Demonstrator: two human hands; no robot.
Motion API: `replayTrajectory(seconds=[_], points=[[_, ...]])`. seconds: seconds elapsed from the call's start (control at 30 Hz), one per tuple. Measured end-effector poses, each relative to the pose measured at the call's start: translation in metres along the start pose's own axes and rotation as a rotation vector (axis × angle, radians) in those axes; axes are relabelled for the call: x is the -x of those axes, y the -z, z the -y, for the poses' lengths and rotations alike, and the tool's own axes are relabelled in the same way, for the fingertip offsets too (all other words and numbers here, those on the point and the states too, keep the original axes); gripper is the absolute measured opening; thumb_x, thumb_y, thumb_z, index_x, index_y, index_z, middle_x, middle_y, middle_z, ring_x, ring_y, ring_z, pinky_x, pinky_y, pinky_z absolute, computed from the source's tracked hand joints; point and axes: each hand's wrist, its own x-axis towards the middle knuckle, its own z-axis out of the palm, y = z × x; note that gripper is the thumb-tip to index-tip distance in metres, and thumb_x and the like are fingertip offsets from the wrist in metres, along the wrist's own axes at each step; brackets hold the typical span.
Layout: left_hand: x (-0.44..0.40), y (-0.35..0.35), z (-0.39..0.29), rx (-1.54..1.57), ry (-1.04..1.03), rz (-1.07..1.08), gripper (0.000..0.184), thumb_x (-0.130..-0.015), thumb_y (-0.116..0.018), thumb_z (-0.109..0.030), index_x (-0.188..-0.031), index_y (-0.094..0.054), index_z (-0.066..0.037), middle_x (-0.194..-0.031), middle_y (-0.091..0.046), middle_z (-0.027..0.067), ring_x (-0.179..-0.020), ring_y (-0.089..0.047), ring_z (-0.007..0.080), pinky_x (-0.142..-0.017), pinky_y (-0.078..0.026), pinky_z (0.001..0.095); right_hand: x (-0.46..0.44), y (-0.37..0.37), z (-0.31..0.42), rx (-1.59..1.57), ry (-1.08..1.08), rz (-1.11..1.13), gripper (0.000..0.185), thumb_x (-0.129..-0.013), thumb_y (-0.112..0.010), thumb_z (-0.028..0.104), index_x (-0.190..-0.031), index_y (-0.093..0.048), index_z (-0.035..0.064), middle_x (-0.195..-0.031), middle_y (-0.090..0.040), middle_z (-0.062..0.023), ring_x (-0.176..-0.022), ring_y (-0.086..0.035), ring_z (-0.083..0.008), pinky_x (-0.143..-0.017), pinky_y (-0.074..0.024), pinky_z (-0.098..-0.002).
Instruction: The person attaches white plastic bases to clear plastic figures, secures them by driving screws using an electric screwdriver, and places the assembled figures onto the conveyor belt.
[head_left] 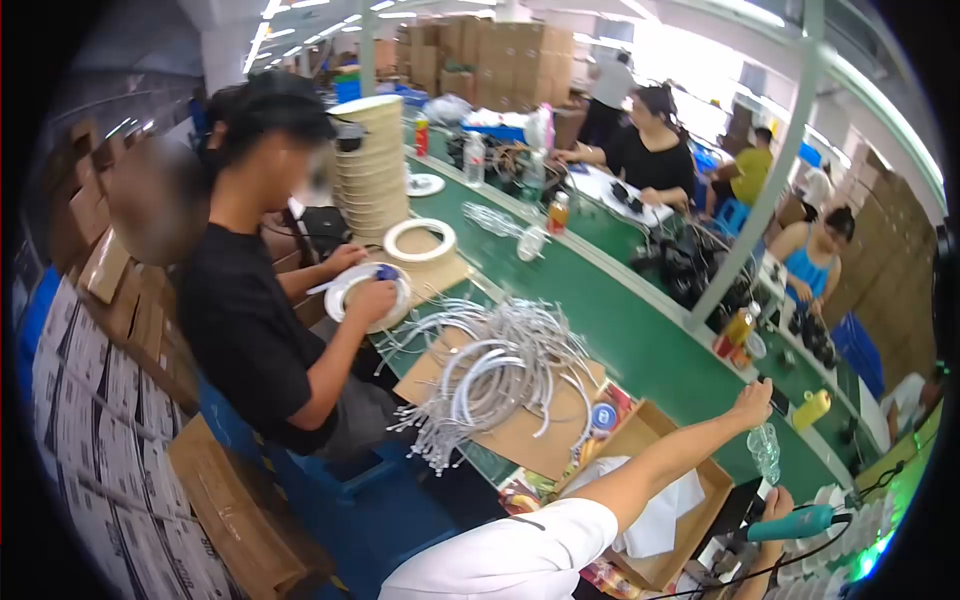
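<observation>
My left arm, in a white sleeve, reaches across the bench. My left hand [753, 404] is closed at the upper end of a clear plastic bottle [764, 452], which looks crumpled. At the bottle's lower end is my right hand [777, 503], its fingers closed around that end. A teal electric screwdriver [792, 523] with a black cord partly covers my right wrist. Below my left forearm, an open cardboard box [712, 492] holds white sheet material [665, 515].
Bundled white cables [510, 370] lie on cardboard on the green bench [640, 345]. To the left, a seated person [265, 270] handles a white ring [368, 297] beside stacked cream rings [372, 170]. A metal post [765, 190] rises beyond. Bottles [735, 330] stand along the divider.
</observation>
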Motion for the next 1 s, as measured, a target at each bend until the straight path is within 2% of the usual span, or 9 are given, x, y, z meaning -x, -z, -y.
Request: replayTrajectory(seconds=[0.03, 0.17, 0.4, 0.5, 0.63, 0.77, 0.87, 0.97, 1.0], points=[[-0.002, 0.028, -0.007, -0.038, -0.071, -0.048, 0.038, -0.071, -0.061, -0.006, -0.104, -0.045, 0.003, -0.094, -0.055, 0.0298, -0.086, -0.06, 0.0448, -0.075, -0.051, 0.05, -0.001, -0.011, -0.021, -0.175, -0.095, -0.071, 0.052, -0.083, -0.064, 0.023, -0.125, -0.049, -0.0031, -0.115, -0.055, -0.0218, -0.106, -0.053, -0.0345, -0.091, -0.0429, -0.041], [-0.003, 0.135, -0.051, -0.263, -0.293, -0.372, 0.027, -0.077, -0.056, -0.008, -0.101, -0.05, 0.0, -0.095, -0.056, 0.0272, -0.084, -0.06, 0.0414, -0.072, -0.05, 0.0474, 0.009, 0.026, 0.001, -0.055, -0.109, -0.331, 0.045, -0.086, -0.061, 0.023, -0.122, -0.051, -0.0029, -0.111, -0.058, -0.02, -0.097, -0.057, -0.034, -0.084, -0.0474, -0.0405], [0.046, 0.322, -0.151, -0.237, -0.752, -0.583, 0.036, -0.067, -0.063, -0.003, -0.101, -0.05, 0.001, -0.092, -0.052, 0.0197, -0.091, -0.048, 0.0349, -0.084, -0.039, 0.0433, 0.135, 0.139, 0.248, 0.083, 0.089, -1.113, 0.035, -0.093, -0.056, 0.022, -0.117, -0.055, -0.0025, -0.103, -0.064, -0.0169, -0.08, -0.065, -0.0332, -0.072, -0.0552, -0.0395], [0.073, 0.355, -0.168, -0.046, -0.718, -0.556, 0.047, -0.063, -0.065, -0.006, -0.106, -0.05, 0.002, -0.087, -0.054, 0.0185, -0.085, -0.051, 0.0358, -0.079, -0.043, 0.0422, 0.165, 0.123, 0.273, 0.038, 0.258, -0.805, 0.051, -0.085, -0.068, 0.033, -0.119, -0.055, -0.0023, -0.105, -0.064, -0.0199, -0.085, -0.066, -0.0344, -0.068, -0.0569, -0.038], [0.109, 0.369, -0.179, 0.152, -0.703, -0.204, 0.054, -0.061, -0.065, -0.007, -0.112, -0.048, 0.002, -0.082, -0.055, 0.0142, -0.078, -0.055, 0.0278, -0.073, -0.046, 0.0368, 0.148, 0.079, 0.359, -0.201, 0.334, -0.32, 0.101, -0.067, -0.073, 0.02, -0.146, -0.014, 0.0005, -0.143, -0.032, -0.0211, -0.13, -0.035, -0.0316, -0.107, -0.029, -0.0412], [0.138, 0.344, -0.169, 0.663, -0.577, 0.032, 0.058, -0.061, -0.063, -0.004, -0.117, -0.047, 0.0, -0.085, -0.056, 0.0078, -0.085, -0.057, 0.0174, -0.083, -0.046, 0.0309, 0.122, 0.021, 0.354, -0.624, 0.213, -0.154, 0.098, -0.062, -0.078, 0.019, -0.143, -0.025, -0.001, -0.135, -0.041, -0.0204, -0.122, -0.044, -0.0307, -0.1, -0.0386, -0.0384], [0.159, 0.337, -0.161, 0.66, -0.513, -0.004, 0.064, -0.062, -0.066, -0.004, -0.122, -0.045, -0.002, -0.089, -0.056, 0.0076, -0.088, -0.058, 0.0159, -0.079, -0.048, 0.0304, 0.124, 0.0, 0.346, -1.006, 0.181, -0.022, 0.121, -0.053, -0.084, 0.02, -0.148, -0.01, 0.0022, -0.142, -0.033, -0.0149, -0.127, -0.04, -0.0286, -0.105, -0.0339, -0.0376], [0.175, 0.316, -0.144, 1.098, -0.171, -0.158, 0.07, -0.069, -0.079, -0.015, -0.128, -0.043, -0.005, -0.099, -0.058, 0.0075, -0.086, -0.059, 0.0153, -0.073, -0.051, 0.0294, 0.14, -0.004, 0.348, -0.925, 0.197, -0.132, 0.121, -0.053, -0.083, 0.018, -0.148, -0.009, 0.0009, -0.142, -0.032, -0.0156, -0.127, -0.04, -0.0283, -0.105, -0.0341, -0.0365], [0.177, 0.309, -0.131, 1.146, -0.026, -0.024, 0.076, -0.07, -0.08, -0.018, -0.132, -0.037, -0.004, -0.103, -0.058, 0.0088, -0.09, -0.059, 0.0175, -0.075, -0.052, 0.0318, 0.148, 0.019, 0.383, -1.05, -0.029, -0.019, 0.119, -0.054, -0.081, 0.017, -0.147, -0.009, -0.0012, -0.144, -0.03, -0.0164, -0.13, -0.037, -0.0284, -0.107, -0.0306, -0.0362]])
